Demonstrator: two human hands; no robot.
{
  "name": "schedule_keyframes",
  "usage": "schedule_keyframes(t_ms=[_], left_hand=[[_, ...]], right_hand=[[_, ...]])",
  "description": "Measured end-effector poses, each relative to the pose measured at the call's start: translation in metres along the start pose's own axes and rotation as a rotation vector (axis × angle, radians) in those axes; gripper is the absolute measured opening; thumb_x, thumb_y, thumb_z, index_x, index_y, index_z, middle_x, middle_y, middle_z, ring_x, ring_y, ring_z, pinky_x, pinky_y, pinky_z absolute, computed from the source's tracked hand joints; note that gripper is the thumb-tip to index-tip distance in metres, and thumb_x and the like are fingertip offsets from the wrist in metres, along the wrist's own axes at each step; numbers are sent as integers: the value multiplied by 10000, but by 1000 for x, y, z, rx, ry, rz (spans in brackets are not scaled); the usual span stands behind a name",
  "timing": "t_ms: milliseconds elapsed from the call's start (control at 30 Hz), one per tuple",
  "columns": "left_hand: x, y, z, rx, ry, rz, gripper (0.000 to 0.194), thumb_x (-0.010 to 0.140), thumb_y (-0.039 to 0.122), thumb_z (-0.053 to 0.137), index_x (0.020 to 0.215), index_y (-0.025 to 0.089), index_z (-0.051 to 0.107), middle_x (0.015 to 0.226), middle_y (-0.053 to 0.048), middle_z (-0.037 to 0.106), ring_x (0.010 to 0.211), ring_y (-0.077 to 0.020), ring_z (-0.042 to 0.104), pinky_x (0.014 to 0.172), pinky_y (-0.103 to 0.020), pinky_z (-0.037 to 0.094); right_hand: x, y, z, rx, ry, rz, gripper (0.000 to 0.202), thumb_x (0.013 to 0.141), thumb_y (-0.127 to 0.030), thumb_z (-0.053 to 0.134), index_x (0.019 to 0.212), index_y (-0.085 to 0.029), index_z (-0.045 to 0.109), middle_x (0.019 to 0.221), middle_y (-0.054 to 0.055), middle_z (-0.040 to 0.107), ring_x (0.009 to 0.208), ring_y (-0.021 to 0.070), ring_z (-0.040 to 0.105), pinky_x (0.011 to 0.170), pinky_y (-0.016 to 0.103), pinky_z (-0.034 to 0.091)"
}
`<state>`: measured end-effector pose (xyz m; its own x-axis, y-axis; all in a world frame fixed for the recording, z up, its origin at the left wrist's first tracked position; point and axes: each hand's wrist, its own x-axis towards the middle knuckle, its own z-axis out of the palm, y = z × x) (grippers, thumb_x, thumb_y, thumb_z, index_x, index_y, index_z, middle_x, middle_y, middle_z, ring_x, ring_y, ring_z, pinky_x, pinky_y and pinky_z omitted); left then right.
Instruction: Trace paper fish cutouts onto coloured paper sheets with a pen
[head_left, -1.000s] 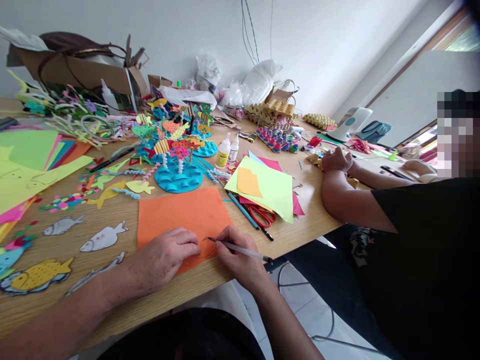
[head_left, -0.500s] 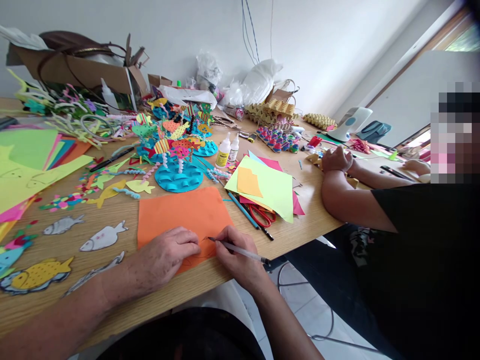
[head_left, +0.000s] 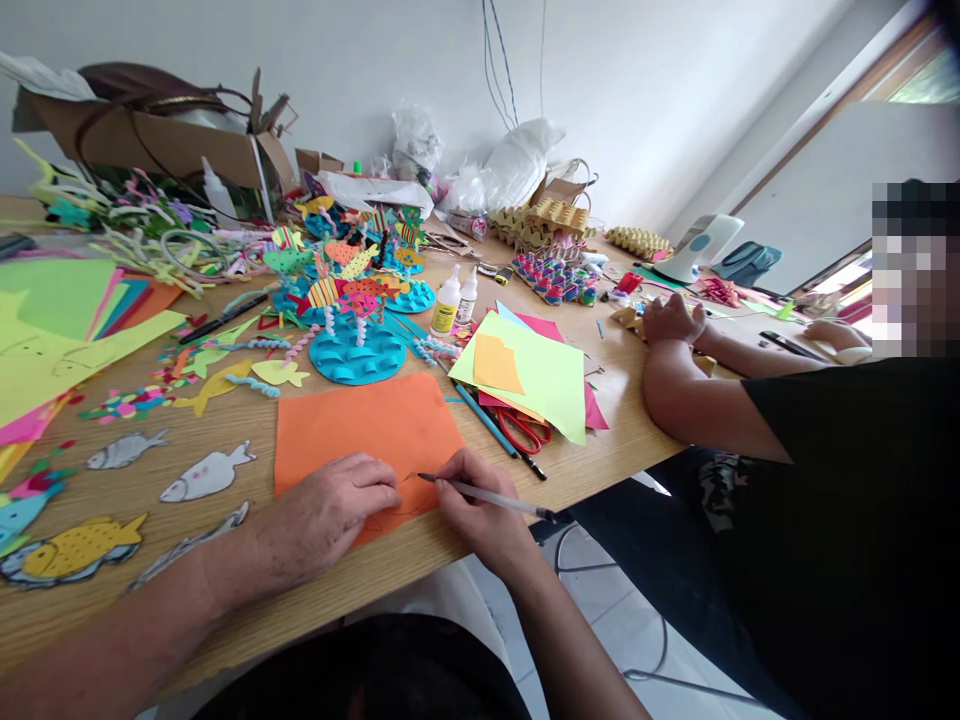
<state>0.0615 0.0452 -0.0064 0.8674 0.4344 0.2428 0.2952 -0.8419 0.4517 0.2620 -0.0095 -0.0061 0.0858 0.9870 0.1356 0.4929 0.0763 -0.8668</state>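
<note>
An orange sheet of paper [head_left: 360,425] lies at the table's front edge, with thin dark pen lines near its lower right. My left hand [head_left: 341,505] rests on the sheet, palm down and fingers lying on it. Between the fingers and thumb of my right hand [head_left: 480,510] is a pen [head_left: 491,494] with a clear barrel and dark ends. Its tip is at the drawn lines, just right of my left fingertips; whether it touches the paper I cannot tell. Paper fish cutouts, one white [head_left: 206,474] and one yellow [head_left: 82,548], lie left of the sheet.
Behind the orange sheet stand blue bases [head_left: 356,355] bearing colourful paper fish. Two glue bottles [head_left: 446,303], stacked coloured paper [head_left: 551,375], red-handled scissors [head_left: 525,435] and pencils are to the right. Another person's forearms [head_left: 690,395] rest on the table at right. Pipe cleaners [head_left: 150,235] heap at back left.
My right hand and the pen have shifted slightly to the right, the pen tip moving a little with them. My left hand stays in place on the orange sheet.
</note>
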Motion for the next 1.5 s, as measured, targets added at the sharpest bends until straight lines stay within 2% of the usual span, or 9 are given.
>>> schedule_keyframes(t_ms=[100,167,267,400,600,1500], left_hand=[[-1,0,-1,-12,-9,-4,422,825,-28,321,1030,214,600,1017,-41,581,919,-176,523,820,-284,428],[-2,0,-3,-26,-19,1,425,822,-20,325,1030,225,602,1014,-40,568,913,-174,522,811,-280,428],[-2,0,-6,-42,-47,7,385,844,15,336,997,232,614,1014,-45,549,911,-176,520,799,-279,430],[-2,0,-8,-48,-65,21,389,865,39,357,1035,264,624,1031,-45,529,944,-180,514,824,-285,424],[-1,-1,-6,-51,-61,18,364,875,57,367,1014,255,639,1010,-50,531,928,-182,510,820,-285,426],[-2,0,-6,-91,-62,-11,399,856,15,363,1010,267,631,1015,-38,517,958,-170,504,848,-277,407]], right_hand=[[-5,1,-6,121,0,16,63,721,-195,495,658,-192,503,546,-49,452,506,100,393,474,214,298],[-9,0,-11,155,-53,12,51,721,-190,496,676,-188,521,566,-43,474,514,98,400,476,209,302],[-15,-3,-16,137,-143,-16,54,709,-166,504,690,-181,553,586,-36,507,523,95,425,481,201,314],[-16,-5,-16,113,-180,-62,75,697,-131,503,671,-179,554,581,-40,521,525,90,439,493,192,334],[-16,-3,-11,52,-184,-109,96,697,-100,517,675,-177,570,582,-50,548,519,83,450,523,188,366],[-17,-3,-12,27,-187,-112,109,691,-79,523,658,-176,563,576,-55,534,524,82,456,512,182,348]])
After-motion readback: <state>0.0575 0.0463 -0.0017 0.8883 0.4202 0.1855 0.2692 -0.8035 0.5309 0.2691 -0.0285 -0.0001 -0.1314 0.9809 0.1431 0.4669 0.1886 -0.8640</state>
